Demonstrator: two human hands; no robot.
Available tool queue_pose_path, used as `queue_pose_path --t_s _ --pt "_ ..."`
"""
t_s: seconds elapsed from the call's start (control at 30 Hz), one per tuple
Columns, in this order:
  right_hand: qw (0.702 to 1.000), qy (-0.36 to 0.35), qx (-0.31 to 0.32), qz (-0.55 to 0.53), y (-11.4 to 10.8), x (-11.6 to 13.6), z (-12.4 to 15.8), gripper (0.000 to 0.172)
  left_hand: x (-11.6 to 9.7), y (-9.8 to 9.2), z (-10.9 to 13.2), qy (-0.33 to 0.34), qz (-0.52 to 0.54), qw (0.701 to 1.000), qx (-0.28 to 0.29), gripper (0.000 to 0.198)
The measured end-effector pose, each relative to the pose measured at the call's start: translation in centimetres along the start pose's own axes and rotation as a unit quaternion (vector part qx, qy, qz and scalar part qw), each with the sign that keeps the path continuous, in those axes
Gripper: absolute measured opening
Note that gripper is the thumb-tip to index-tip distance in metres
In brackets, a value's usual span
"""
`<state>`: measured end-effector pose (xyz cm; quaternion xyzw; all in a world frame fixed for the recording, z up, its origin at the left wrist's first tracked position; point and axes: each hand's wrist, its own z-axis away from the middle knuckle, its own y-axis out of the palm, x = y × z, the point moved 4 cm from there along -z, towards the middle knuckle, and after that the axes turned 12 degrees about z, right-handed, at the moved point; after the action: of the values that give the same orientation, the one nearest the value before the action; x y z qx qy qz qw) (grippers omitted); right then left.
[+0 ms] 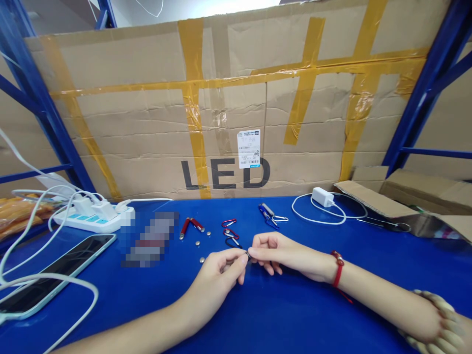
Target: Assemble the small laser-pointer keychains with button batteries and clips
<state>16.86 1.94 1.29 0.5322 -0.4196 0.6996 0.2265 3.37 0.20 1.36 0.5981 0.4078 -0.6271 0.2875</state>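
Note:
My left hand (224, 270) and my right hand (271, 250) meet at the middle of the blue table, thumbs and index fingertips pinched together. Between the fingertips is a small dark metal piece (248, 254), mostly hidden. A black carabiner clip (232, 242) lies just behind the fingertips; whether it joins the held piece, I cannot tell. Beyond it are a red carabiner clip (229, 222) and another red clip (231, 233). To the left lie two red metal tubes (185, 229) (197, 225) and several small silver discs (197, 243).
Blue and silver tubes with clips (266, 215) lie behind my right hand. A white charger (323, 197) with cable sits farther right, near an open cardboard box (368, 199). At left are a phone (59, 273), a power strip (92, 222) and loose white cables. A large carton (147, 132) stands behind.

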Motion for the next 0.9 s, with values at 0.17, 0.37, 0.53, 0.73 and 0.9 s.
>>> queue_pose_path --t_s 0.17,0.37,0.53,0.73,0.9 --pt "1.0 -0.002 0.001 0.0 0.01 0.0 0.01 0.034 0.08 0.0 0.0 0.0 0.001 1.0 0.003 0.036" --pt "1.0 0.003 -0.001 0.002 0.03 0.02 0.03 0.035 0.03 0.02 -0.1 0.0 0.001 1.0 0.002 0.037" --pt "1.0 0.005 -0.003 0.003 0.03 0.02 0.01 0.037 0.05 0.06 -0.07 0.001 -0.002 1.0 0.004 0.037" --pt "1.0 0.009 -0.004 0.006 0.05 0.09 0.01 0.038 -0.1 0.05 -0.01 -0.002 -0.008 1.0 0.001 0.038" --pt "1.0 0.008 -0.003 0.006 0.07 0.1 0.01 0.038 -0.05 0.04 -0.12 -0.003 -0.011 1.0 0.002 0.038"
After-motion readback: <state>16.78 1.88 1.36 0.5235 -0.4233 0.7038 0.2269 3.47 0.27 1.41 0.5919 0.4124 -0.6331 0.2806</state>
